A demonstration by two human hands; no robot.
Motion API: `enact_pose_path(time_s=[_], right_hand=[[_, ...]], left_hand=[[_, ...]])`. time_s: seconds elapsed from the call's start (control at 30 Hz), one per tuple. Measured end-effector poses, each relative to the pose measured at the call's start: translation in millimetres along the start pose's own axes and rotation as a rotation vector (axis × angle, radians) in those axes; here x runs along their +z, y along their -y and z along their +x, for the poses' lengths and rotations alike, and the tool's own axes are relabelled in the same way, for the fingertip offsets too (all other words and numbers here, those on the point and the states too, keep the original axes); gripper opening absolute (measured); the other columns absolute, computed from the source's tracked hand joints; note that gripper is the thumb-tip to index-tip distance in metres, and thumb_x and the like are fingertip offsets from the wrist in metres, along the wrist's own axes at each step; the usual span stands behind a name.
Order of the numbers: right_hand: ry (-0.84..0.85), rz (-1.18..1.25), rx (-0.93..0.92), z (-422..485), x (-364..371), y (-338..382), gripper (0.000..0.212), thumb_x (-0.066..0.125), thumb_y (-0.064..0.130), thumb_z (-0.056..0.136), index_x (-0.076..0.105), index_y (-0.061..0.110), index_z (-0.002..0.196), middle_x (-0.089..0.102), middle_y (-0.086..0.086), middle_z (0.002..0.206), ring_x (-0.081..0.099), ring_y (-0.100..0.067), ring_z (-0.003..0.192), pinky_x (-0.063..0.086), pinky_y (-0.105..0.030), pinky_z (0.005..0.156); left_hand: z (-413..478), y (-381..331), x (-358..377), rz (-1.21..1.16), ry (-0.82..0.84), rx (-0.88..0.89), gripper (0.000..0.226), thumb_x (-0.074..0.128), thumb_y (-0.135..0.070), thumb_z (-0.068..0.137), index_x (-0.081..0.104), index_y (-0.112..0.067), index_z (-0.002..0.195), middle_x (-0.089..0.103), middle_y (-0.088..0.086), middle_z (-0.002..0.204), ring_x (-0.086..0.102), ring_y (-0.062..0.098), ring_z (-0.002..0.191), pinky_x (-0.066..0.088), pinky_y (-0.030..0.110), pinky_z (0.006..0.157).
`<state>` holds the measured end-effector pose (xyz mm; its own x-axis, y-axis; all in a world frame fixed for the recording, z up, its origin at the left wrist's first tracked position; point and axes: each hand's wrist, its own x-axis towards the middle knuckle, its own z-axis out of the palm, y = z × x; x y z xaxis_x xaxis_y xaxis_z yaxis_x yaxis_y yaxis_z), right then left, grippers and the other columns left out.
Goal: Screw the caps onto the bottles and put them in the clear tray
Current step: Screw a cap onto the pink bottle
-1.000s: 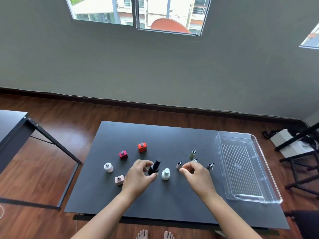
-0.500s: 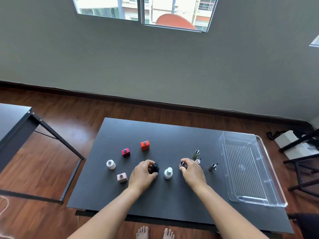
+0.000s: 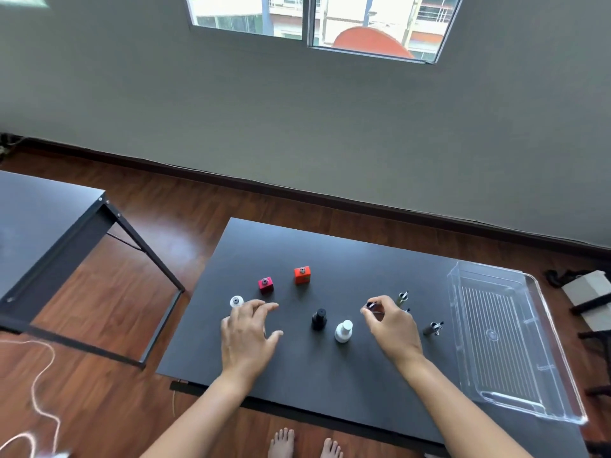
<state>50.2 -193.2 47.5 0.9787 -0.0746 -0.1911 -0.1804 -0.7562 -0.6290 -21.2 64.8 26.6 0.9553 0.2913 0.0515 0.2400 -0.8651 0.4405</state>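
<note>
Now the right hand (image 3: 391, 328) pinches a cap (image 3: 371, 305) ready for screwing; the left hand (image 3: 246, 332) hovers, fingers spread, over an uncapped bottle (image 3: 236, 301).

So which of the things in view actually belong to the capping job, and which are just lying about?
Job:
- black bottle, capped
- white bottle, capped
- round white bottle, open
- pink bottle, open
- orange bottle, open
- loose caps
- cap pinched in right hand
- left hand, empty
- clear tray

Lying about:
- side table
- cord on floor
</note>
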Motion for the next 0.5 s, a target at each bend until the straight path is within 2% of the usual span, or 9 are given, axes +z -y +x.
enact_pose_path(time_s=[0.1,0.23,0.5], right_hand=[[-0.027,0.045,-0.062,-2.0,-5.4,14.5,0.013,0.066,0.032,0.085,0.062,0.03,0.097,0.073,0.013,0.087,0.069,-0.015,0.089,0.053,-0.032,0.082],[-0.04,0.096,-0.129,-3.5,-10.1,32.9,0.013,0.067,0.03,0.086,0.064,0.027,0.098,0.073,0.012,0.09,0.069,-0.007,0.09,0.053,-0.029,0.083],[-0.04,0.139,-0.245,-12.5,-13.2,60.4,0.012,0.07,0.029,0.084,0.062,0.026,0.093,0.073,0.012,0.087,0.069,-0.007,0.089,0.054,-0.033,0.086]], left_hand=[[-3.2,18.8,-3.6,0.047,0.079,-0.065,0.055,0.081,-0.032,0.068,0.062,-0.032,0.12,0.059,-0.008,0.122,0.054,0.021,0.113,0.041,0.037,0.093],[-2.6,29.3,-2.8,0.114,0.155,-0.091,0.05,0.074,-0.033,0.075,0.06,-0.032,0.123,0.06,-0.01,0.124,0.054,0.019,0.114,0.038,0.033,0.094],[-0.5,26.4,-5.8,0.169,0.158,-0.121,0.017,0.06,-0.039,0.084,0.065,-0.033,0.1,0.067,-0.011,0.106,0.059,0.016,0.103,0.034,0.031,0.086]])
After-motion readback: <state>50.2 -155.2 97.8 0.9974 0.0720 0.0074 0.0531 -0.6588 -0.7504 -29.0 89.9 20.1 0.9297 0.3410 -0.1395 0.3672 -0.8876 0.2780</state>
